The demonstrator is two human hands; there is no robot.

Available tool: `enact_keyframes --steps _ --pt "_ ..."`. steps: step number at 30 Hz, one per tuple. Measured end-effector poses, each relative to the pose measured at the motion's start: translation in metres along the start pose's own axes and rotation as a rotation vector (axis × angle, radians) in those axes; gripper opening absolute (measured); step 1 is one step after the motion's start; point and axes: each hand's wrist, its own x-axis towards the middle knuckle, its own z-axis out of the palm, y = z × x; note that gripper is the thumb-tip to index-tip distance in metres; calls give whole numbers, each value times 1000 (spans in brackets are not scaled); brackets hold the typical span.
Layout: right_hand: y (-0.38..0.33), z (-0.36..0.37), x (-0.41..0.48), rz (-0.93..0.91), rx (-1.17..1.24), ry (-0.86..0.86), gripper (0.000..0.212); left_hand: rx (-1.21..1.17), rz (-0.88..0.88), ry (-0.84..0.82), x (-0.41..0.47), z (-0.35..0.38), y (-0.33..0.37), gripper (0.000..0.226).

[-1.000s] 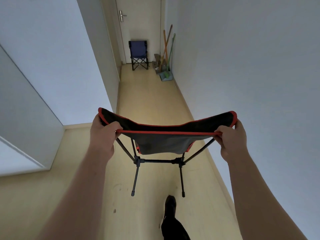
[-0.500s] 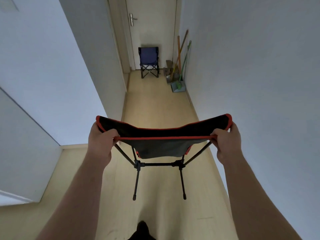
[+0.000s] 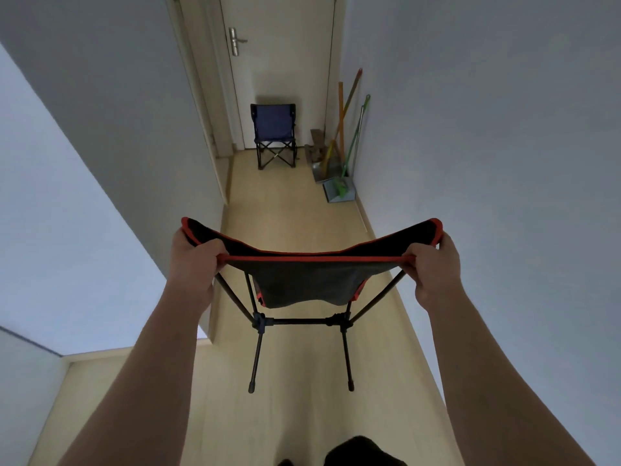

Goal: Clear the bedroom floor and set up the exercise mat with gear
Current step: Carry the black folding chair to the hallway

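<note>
**Camp chair held up by both top corners in a narrow hallway**

The black camp chair (image 3: pixel 302 280), its fabric seat edged in red, is up in the air in the middle of the hallway, straight in front of the person and between the two outstretched forearms. The left grip (image 3: pixel 195 260) is clenched round the chair's top left corner, fingers curled over the red hem. The right grip (image 3: pixel 433 267) grasps the top right corner in the same way. The fabric is pulled taut between them, sagging a little at the centre. Below the seat, dark poles run down to a crossbar, and two thin legs with capped feet hang from it. They appear to be clear of the floor (image 3: pixel 292 210).

The floor is pale wood-look board, running ahead as a narrow strip between a plain wall on the right (image 3: pixel 487 129) and a wall corner on the left (image 3: pixel 100 129).

At the far end of the floor stands a small blue folding chair (image 3: pixel 274 129), upright, its back against a closed pale door (image 3: pixel 285 62) with a metal lever handle (image 3: pixel 236 41). Just right of the blue chair, in the far right corner, several long-handled brooms lean on the right wall, one with an orange handle (image 3: pixel 341 119) and one with a green handle (image 3: pixel 356 136). A grey dustpan (image 3: pixel 349 193) sits on the floor at their foot.

At the bottom edge of the view is a dark shape (image 3: pixel 363 452), too cropped to identify.
</note>
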Motion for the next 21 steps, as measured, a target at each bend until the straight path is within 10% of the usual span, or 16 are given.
enact_keyframes --steps 21 --pt "-66 267 428 35 -24 -142 59 1 -19 156 412 204 65 45"
